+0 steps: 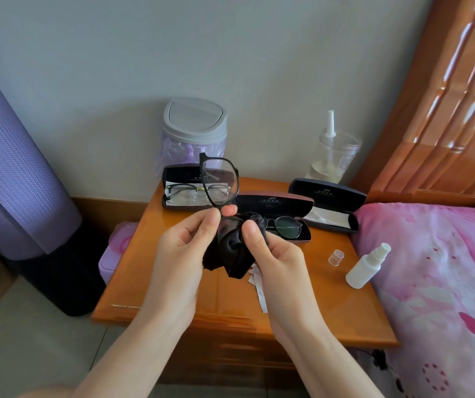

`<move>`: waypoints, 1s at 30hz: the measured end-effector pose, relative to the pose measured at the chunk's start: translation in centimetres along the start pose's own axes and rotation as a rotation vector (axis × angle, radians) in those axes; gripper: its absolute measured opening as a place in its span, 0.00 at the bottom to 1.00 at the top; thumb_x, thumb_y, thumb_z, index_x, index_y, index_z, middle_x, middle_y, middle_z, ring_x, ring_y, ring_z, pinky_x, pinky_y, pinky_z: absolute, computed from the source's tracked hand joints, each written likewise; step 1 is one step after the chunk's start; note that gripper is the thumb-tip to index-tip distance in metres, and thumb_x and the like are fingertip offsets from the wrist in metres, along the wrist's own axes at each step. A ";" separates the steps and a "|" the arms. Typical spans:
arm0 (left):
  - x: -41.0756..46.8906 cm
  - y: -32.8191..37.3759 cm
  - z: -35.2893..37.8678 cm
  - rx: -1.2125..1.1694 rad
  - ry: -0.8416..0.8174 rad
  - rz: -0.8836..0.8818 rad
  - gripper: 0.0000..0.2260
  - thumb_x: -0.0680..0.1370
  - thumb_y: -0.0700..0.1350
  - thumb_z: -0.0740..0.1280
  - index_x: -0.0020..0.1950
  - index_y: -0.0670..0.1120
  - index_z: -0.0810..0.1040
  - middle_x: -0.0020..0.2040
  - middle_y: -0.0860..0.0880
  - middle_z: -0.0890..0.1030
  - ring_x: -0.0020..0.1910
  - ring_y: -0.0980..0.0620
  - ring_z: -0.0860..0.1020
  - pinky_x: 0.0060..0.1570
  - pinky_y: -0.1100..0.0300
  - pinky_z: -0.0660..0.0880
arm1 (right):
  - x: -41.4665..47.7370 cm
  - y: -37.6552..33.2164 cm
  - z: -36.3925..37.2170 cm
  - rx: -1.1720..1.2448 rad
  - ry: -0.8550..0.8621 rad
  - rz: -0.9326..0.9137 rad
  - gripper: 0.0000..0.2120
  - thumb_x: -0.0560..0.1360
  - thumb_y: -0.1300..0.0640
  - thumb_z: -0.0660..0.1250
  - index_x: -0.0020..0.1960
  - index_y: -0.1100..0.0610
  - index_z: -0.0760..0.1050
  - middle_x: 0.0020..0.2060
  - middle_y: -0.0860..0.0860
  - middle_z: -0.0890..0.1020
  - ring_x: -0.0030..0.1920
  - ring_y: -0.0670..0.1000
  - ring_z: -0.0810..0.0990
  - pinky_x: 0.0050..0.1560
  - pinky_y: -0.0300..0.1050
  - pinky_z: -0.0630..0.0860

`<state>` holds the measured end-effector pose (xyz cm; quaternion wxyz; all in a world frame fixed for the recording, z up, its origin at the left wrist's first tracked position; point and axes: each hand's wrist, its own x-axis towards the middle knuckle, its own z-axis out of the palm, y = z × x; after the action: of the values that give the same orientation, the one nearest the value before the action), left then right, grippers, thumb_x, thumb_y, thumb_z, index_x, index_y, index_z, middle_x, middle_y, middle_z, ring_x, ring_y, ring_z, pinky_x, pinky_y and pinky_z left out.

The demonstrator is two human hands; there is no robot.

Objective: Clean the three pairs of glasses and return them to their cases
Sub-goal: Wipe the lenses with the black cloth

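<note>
My left hand [186, 239] pinches black-framed glasses [221, 180] at the bridge and holds them upright above the nightstand. One lens stands free above the fingers. The other lens is wrapped in a black cloth [234, 241] that my right hand [270, 251] grips with thumb and fingers. An open case at the back left [173, 170] holds thin-framed glasses [198, 191]. A brown open case in the middle [282, 203] holds round glasses [288, 226]. The open case on the right [334, 202] contains only a white cloth.
On the wooden nightstand [173, 282] lie a white spray bottle [367, 265], its clear cap [336, 257] and a white cloth [259, 288]. A grey-lidded bin [194, 124] and a clear straw cup [335, 153] stand at the back. A pink bed [437, 268] lies to the right.
</note>
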<state>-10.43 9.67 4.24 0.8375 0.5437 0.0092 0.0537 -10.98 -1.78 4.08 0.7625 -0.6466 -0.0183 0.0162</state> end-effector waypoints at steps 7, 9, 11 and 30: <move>0.3 -0.2 -0.2 -0.071 0.033 -0.051 0.12 0.70 0.51 0.64 0.45 0.50 0.85 0.39 0.52 0.84 0.45 0.57 0.83 0.40 0.65 0.79 | -0.7 0.5 -0.4 -0.108 -0.059 0.025 0.16 0.71 0.47 0.64 0.52 0.54 0.82 0.44 0.47 0.86 0.49 0.40 0.82 0.46 0.27 0.74; 0.4 -0.2 -0.3 -0.091 0.045 -0.067 0.12 0.69 0.52 0.65 0.44 0.50 0.85 0.40 0.52 0.84 0.45 0.58 0.82 0.40 0.65 0.79 | -0.8 0.6 -0.5 -0.129 -0.081 0.048 0.11 0.72 0.52 0.68 0.52 0.53 0.82 0.43 0.47 0.86 0.47 0.41 0.82 0.42 0.27 0.74; 0.6 -0.3 -0.4 -0.083 0.058 -0.073 0.12 0.68 0.52 0.66 0.45 0.50 0.85 0.40 0.52 0.84 0.46 0.58 0.82 0.44 0.62 0.78 | -0.7 0.6 -0.5 -0.154 -0.084 0.067 0.08 0.72 0.57 0.71 0.51 0.52 0.82 0.43 0.47 0.86 0.46 0.42 0.83 0.41 0.27 0.74; 0.0 -0.4 0.0 0.059 0.024 0.004 0.11 0.72 0.50 0.65 0.47 0.50 0.85 0.44 0.50 0.86 0.47 0.56 0.83 0.38 0.66 0.78 | 0.5 -0.2 0.3 0.031 -0.041 0.098 0.15 0.63 0.49 0.73 0.46 0.56 0.83 0.42 0.54 0.86 0.47 0.51 0.84 0.49 0.42 0.80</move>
<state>-10.44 9.56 3.89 0.8209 0.5674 0.0197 0.0615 -10.49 -1.51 4.30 0.7702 -0.6342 -0.0018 0.0670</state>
